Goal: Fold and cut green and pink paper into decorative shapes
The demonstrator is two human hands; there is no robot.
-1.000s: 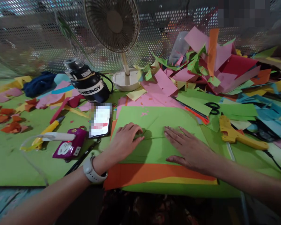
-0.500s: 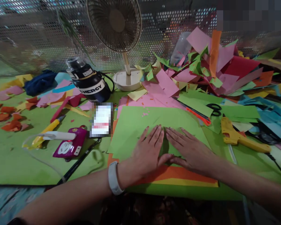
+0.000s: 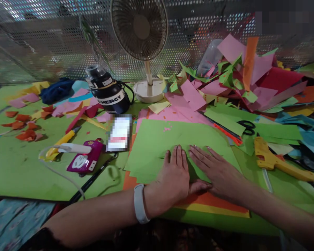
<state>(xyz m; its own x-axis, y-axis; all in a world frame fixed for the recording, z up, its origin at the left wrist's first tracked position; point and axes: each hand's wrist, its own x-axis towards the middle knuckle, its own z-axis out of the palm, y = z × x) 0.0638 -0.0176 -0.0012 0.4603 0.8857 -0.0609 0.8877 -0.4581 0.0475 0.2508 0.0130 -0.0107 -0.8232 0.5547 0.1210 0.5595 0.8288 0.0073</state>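
Both palms lie flat on a stack of green paper (image 3: pixel 146 146) in front of me. My left hand (image 3: pixel 174 177), with a pale band (image 3: pixel 140 204) at its wrist, presses down with the fingers stretched forward. Beside it my right hand (image 3: pixel 216 170) rests at a slant, its fingers also extended. The left thumb reaches across to the right hand. What lies under the palms is hidden. Orange paper (image 3: pixel 225 202) and a yellow sheet (image 3: pixel 235 211) stick out below the green stack at the near side. Small pink paper bits (image 3: pixel 167 127) sit near its far edge.
Left stand a phone (image 3: pixel 118 134), purple power bank (image 3: pixel 85 157), yellow cutter (image 3: pixel 60 143) and black bottle (image 3: pixel 111 96). A fan (image 3: pixel 149 90) stands behind. Right are a paper-scrap heap (image 3: pixel 225 87), black-handled scissors (image 3: pixel 247 127) and a yellow glue gun (image 3: pixel 277 160) with its cord.
The view has shifted, so the table things appear farther right. My hands stay on the green paper; the left fingers have drawn closer together, and its thumb reaches farther toward the right hand.
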